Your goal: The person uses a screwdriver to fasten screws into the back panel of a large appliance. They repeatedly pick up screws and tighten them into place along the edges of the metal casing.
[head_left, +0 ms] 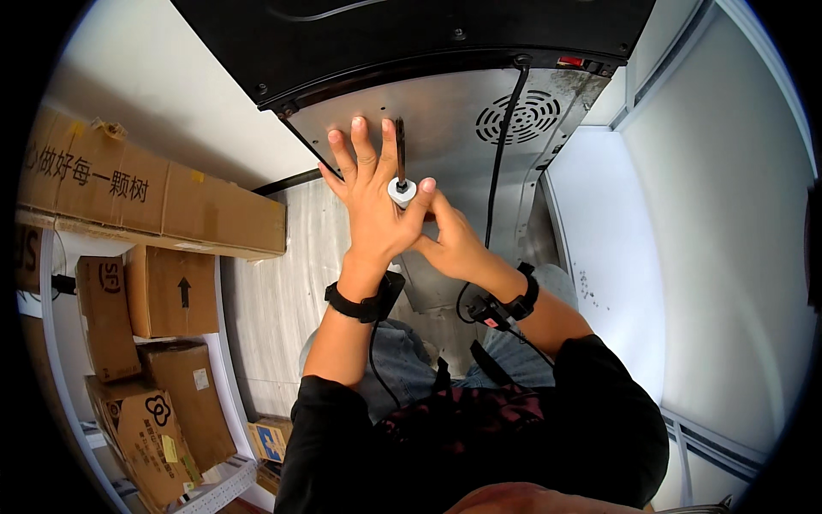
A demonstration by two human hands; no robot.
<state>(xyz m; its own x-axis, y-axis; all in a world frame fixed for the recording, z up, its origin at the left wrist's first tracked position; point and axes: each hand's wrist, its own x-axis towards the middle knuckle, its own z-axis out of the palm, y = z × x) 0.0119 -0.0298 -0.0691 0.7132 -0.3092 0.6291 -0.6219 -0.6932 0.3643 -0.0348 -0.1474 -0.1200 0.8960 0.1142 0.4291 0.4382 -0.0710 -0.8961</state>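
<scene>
A metal panel [342, 107] with a round slotted vent [518, 116] forms the lower back of a black appliance in front of me. My left hand [370, 201] rests against this panel, its fingers spread and pointing upward. Beside the left index finger runs the dark shaft of a screwdriver [400, 150], with a white collar at its near end between thumb and palm. My right hand [458, 244] is closed around the screwdriver's handle, which is mostly hidden behind the left hand. The tip meets the panel or stands close to it; I cannot tell which.
A black power cord [497, 171] hangs down the panel from beneath the black housing [454, 38]. At left, a long cardboard box [205, 218] lies above shelves of more boxes [175, 291]. White sliding panels [719, 214] stand at right. Both wrists wear black straps with cables.
</scene>
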